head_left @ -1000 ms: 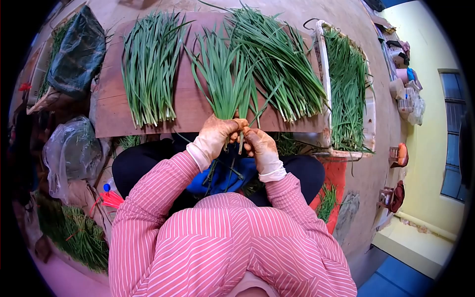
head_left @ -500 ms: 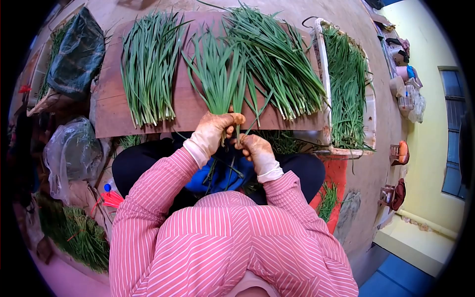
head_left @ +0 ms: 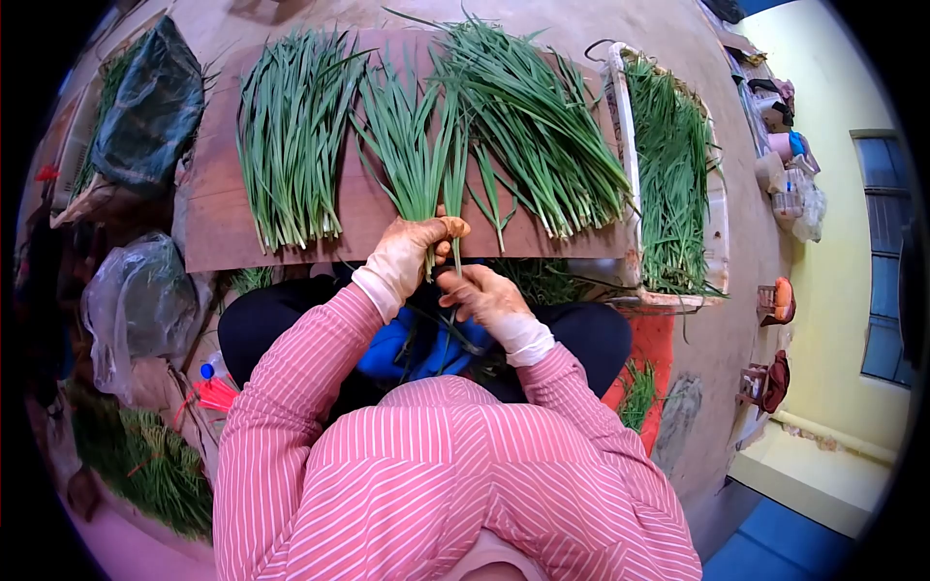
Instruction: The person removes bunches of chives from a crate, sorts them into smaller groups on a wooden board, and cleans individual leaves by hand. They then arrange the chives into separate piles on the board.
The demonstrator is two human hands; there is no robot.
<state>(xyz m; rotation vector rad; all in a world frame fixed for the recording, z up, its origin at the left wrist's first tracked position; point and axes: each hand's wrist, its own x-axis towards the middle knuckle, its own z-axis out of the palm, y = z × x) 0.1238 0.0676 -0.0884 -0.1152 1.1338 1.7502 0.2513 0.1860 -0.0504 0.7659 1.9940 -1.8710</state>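
Observation:
My left hand [head_left: 407,254], in a stained pale glove, is closed round a small bunch of garlic chives [head_left: 412,160], leaves fanning away over the brown board [head_left: 218,218]. A thinner cluster of chives [head_left: 453,174] passes between its thumb and fingers. Close by on the right, my gloved right hand [head_left: 491,298] is pinched at the lower stem ends of that cluster; its fingertips partly hide what they grip. A few loose chives [head_left: 496,198] lie on the board. Larger piles of chives rest to the left [head_left: 295,145] and right [head_left: 542,136].
To the right stands a white crate [head_left: 632,145] full of chives. At the left are a clear plastic bag [head_left: 145,310], a dark green sheet [head_left: 150,116] over a crate, and more chives [head_left: 160,465]. Blue cloth [head_left: 412,349] lies between my knees, below the board's near edge.
My right hand has shifted left and slightly down, closer to the left hand. A long stray leaf near the right hand no longer crosses the loose chives. The left hand keeps its hold.

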